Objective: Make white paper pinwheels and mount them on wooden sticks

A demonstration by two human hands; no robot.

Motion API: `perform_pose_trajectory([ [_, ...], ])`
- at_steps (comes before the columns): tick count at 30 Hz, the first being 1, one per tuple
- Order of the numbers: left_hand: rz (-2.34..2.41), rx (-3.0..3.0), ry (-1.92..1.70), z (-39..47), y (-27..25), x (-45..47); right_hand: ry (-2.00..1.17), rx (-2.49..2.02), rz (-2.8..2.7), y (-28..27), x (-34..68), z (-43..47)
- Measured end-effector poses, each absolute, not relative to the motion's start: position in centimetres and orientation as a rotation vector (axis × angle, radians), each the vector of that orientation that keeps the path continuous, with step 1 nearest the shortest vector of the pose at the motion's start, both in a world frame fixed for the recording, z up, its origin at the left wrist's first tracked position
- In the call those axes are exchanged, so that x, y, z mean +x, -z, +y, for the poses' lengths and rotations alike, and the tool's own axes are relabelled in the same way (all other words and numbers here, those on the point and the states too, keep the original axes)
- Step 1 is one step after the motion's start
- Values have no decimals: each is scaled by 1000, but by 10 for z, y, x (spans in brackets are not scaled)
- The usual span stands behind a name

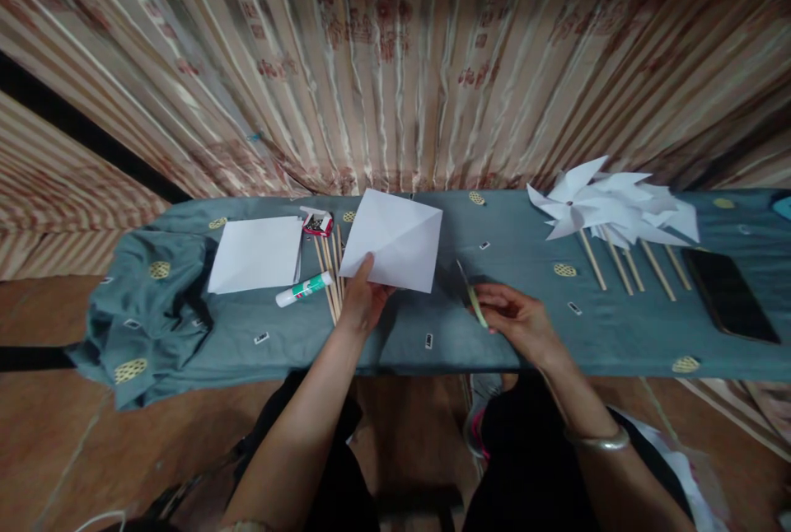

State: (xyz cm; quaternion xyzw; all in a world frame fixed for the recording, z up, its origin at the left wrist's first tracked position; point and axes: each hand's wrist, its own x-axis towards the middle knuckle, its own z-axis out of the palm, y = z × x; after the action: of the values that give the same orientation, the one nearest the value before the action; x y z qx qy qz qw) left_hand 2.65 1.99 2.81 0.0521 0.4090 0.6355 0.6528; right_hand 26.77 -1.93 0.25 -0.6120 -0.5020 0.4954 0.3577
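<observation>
My left hand (pixel 366 298) pinches the lower left part of a white sheet of paper (pixel 401 240), thumb on top and fingers underneath. A diagonal crease crosses the sheet, which is held above the cloth. To its right, my right hand (pixel 512 314) is closed round a pair of scissors (pixel 475 300) with yellow-green handles, blades pointing up and away from me. The scissors are apart from the paper. Whether the blades are parted I cannot tell.
On the cloth-covered table (pixel 457 343), left, lie a stack of white paper (pixel 256 254), a glue stick (pixel 304 289), wooden sticks (pixel 327 268) and a small red-and-black box (pixel 318 222). Right are several paper pinwheels (pixel 618 207) on sticks and a phone (pixel 732 293). A curtain (pixel 395 63) hangs behind.
</observation>
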Motion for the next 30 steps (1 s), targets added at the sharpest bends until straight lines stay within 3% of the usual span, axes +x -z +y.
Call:
perform_pose_trajectory([
  [3, 914, 62, -1477, 24, -32, 24, -1634, -1309, -1031, -4, 247, -26],
  [6, 902, 20, -1515, 27, -36, 18, -1749, -1220, -1000, -6, 233, -33],
  [15, 884, 63, -1497, 22, -38, 12, -1801, -1146, -1421, -18, 230, -36],
  [30, 900, 134, -1434, 13, -34, 18, -1764, -1198, -1526, -22, 227, -36],
])
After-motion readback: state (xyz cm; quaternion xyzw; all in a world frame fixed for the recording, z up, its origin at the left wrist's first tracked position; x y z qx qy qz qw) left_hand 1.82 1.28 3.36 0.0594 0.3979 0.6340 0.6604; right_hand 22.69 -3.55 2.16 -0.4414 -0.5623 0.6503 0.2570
